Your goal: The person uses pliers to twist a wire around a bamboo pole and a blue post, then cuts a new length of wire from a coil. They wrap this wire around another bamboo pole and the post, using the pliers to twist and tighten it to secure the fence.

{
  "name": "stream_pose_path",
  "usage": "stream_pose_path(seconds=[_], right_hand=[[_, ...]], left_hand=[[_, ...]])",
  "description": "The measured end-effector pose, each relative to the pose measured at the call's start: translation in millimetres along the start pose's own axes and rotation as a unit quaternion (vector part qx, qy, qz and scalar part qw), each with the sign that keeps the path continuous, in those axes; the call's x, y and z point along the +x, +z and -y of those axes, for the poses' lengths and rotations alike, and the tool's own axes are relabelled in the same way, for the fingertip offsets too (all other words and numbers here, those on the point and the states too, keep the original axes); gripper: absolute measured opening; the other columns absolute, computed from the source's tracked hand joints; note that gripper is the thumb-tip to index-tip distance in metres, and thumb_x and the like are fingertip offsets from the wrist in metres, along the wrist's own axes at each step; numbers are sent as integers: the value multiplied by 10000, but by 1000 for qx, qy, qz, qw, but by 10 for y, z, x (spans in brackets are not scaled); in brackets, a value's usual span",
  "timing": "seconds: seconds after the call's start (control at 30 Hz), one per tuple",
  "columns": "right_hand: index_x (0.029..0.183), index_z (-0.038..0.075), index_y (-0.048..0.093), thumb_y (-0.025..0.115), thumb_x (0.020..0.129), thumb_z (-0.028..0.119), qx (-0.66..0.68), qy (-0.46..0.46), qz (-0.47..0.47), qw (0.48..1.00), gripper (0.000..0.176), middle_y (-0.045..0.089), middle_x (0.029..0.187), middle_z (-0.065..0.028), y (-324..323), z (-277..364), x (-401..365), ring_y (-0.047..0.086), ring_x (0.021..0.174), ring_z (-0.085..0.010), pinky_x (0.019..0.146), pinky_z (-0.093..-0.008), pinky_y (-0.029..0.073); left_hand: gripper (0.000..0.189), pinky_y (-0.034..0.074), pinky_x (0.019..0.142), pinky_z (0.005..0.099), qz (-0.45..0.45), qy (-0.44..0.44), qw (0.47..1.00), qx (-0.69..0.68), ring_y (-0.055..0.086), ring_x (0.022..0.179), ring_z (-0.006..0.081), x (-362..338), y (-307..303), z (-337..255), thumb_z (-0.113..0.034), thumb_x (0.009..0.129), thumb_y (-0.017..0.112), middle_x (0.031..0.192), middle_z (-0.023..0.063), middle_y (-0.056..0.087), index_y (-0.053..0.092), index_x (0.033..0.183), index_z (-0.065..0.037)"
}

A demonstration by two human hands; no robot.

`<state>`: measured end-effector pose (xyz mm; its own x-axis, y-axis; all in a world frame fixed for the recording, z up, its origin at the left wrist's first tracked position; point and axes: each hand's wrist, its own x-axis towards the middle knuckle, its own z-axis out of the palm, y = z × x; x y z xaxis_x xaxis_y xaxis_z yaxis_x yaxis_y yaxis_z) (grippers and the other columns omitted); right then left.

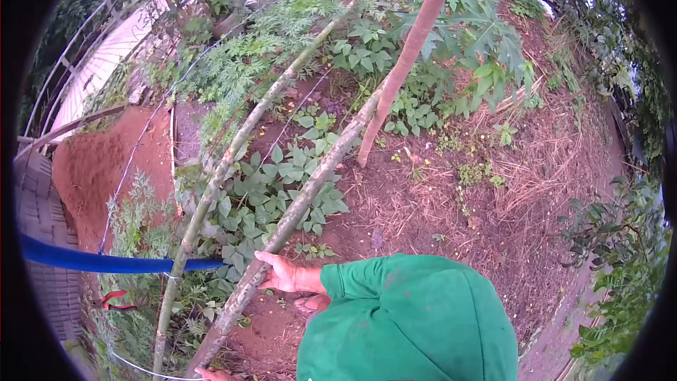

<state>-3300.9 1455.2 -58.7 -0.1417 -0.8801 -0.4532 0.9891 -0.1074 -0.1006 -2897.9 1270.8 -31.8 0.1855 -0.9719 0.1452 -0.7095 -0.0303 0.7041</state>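
Observation:
A long mottled wooden pole (310,190) slants from the bottom left up to a brown tree trunk (412,46). My right hand (282,273) reaches in from a green sleeve and is wrapped round the pole's lower part, thumb on top. Only some fingers of my left hand (214,375) show at the bottom edge, on the same pole lower down; the rest is cut off. A second, thinner pole (215,180) stands to the left, nearly parallel. A blue strap (106,262) runs to that pole, and a pale wire (141,368) curves past its foot.
Red-handled pliers (116,301) hang among feathery plants at the left. Barbed wire (144,130) runs beside a reddish soil heap (106,162). Leafy plants (264,187) grow between the poles. Dry straw (536,176) covers soil at the right. A bare foot (314,303) shows beside my green shirt (416,324).

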Motion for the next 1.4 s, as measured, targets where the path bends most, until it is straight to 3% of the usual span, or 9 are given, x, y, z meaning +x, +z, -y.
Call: stream_pose_path(seconds=[0.1,0.17,0.23,0.3,0.4,0.7,1.17,1.3,1.4], right_hand=[[1116,67,585,636,861,481,-5,-2,-17,1000,489,637,1116,-113,92,42,-27,602,1077,-273,973,-518,439],[1106,81,577,632,859,511,-17,-9,8,1000,499,636,1107,-102,136,75,17,606,1070,-258,970,-517,442],[1102,91,571,629,859,524,-23,-18,31,999,499,636,1101,-94,168,95,143,609,1065,-252,966,-515,444],[1096,114,566,614,866,537,-41,-36,39,998,483,638,1092,-71,376,204,177,611,1058,-234,940,-502,460],[1114,127,568,596,882,530,-46,-67,80,993,467,642,1107,-61,663,342,231,618,1037,-221,906,-487,478],[1133,130,577,600,884,516,-63,-48,43,996,460,642,1127,-45,355,216,313,608,1063,-224,944,-501,450],[1182,98,534,691,771,569,-2,66,-17,998,644,571,1242,-130,-264,288,641,531,1161,-300,1032,-519,363],[939,127,511,728,830,327,133,-187,-187,955,314,562,815,-44,-1080,701,747,584,752,-238,698,-468,507],[928,100,528,665,881,274,43,-198,-244,948,227,592,841,-67,-1486,917,668,609,770,-253,701,-489,527]], left_hand=[[641,500,721,402,58,203,953,217,520,652,225,569,44,972,-330,942,567,792,110,608,285,1471,-101],[751,484,801,429,92,357,815,446,495,646,232,940,125,1263,-357,942,566,827,106,603,138,1521,-144],[811,404,959,484,230,186,947,121,529,798,248,1181,194,1254,-402,936,562,1046,115,581,56,1530,-181],[786,372,1001,506,162,-116,946,-254,543,923,252,1030,180,640,-422,944,537,1204,120,549,68,1530,-187],[750,329,1038,537,164,11,984,71,488,1106,254,716,28,-420,-538,947,437,1353,94,475,111,1527,-193],[661,251,1096,539,146,-323,909,-217,363,1306,281,99,-10,-1506,-593,943,378,1432,120,424,424,1405,-123],[635,292,842,426,172,-273,920,-220,392,1008,207,59,400,-1110,-576,907,474,1246,94,478,463,1338,-110],[629,303,770,393,171,-289,916,-217,400,923,186,96,532,-755,-571,897,501,1192,86,493,474,1319,-106],[624,312,716,369,173,-302,914,-209,407,859,170,159,612,-428,-567,890,521,1152,80,505,482,1305,-103]])
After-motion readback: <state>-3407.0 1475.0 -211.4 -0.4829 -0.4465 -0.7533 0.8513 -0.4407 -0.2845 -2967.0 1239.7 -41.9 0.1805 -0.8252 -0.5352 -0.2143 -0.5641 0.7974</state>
